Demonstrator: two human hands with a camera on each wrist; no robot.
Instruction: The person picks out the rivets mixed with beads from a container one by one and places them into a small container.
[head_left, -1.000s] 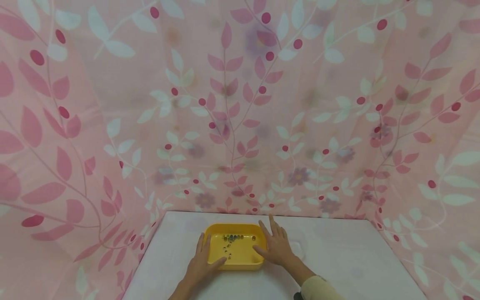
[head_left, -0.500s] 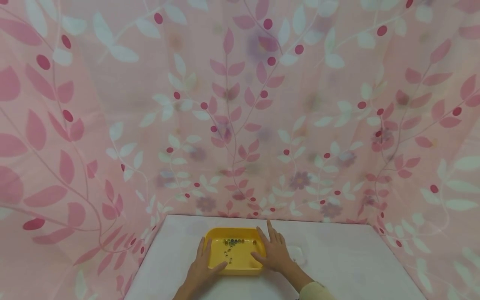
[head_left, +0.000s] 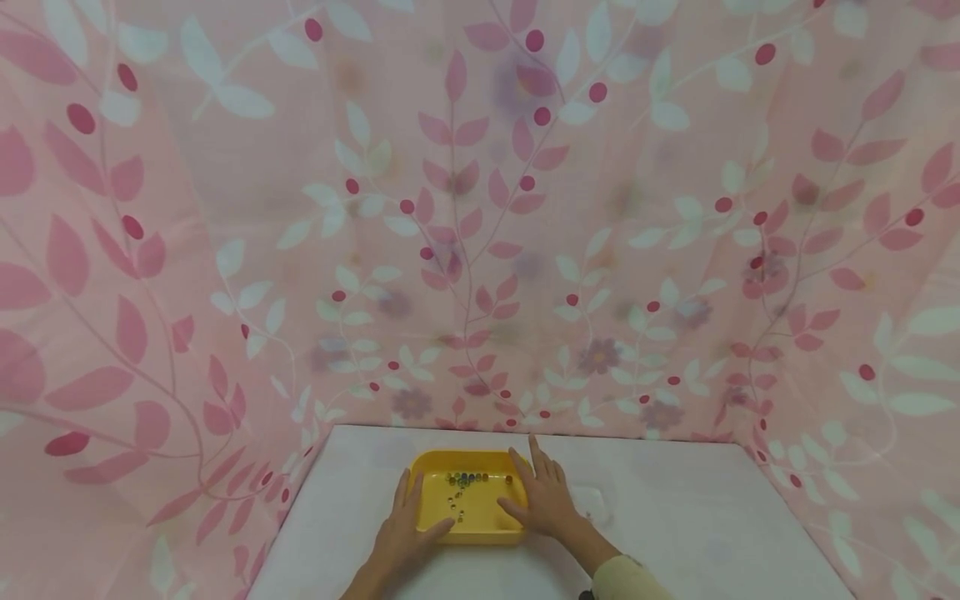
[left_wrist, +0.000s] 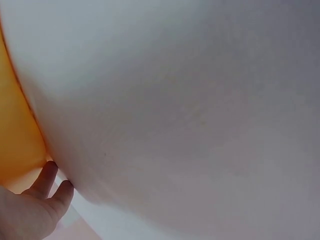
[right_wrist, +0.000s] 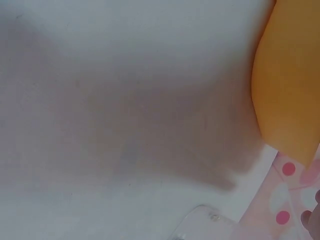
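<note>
A yellow rectangular tray [head_left: 491, 504] stands on the white table, holding small shiny marble-like balls [head_left: 467, 478]. Several lie in a cluster along its far wall, a few trail toward the near side, and one sits apart at the far right. At the tray's left side is my left hand [head_left: 401, 533], fingers extended forward and thumb reaching over the near left corner. My right hand [head_left: 547, 504] lies along the right side with spread fingers, its thumb over the tray. In the left wrist view, fingertips [left_wrist: 51, 167] are close against the tray wall; firm contact cannot be told.
A small clear plastic container [head_left: 592, 502] stands right of the tray, partly behind the right hand; its edge also shows in the right wrist view. Pink leaf-patterned cloth [head_left: 465, 250] rises behind the white table [head_left: 675, 517] and along both sides.
My right hand has shifted slightly left, closer over the tray's right side. The left hand stays about where it was. Tray and balls look unchanged; the head view bobs slightly.
</note>
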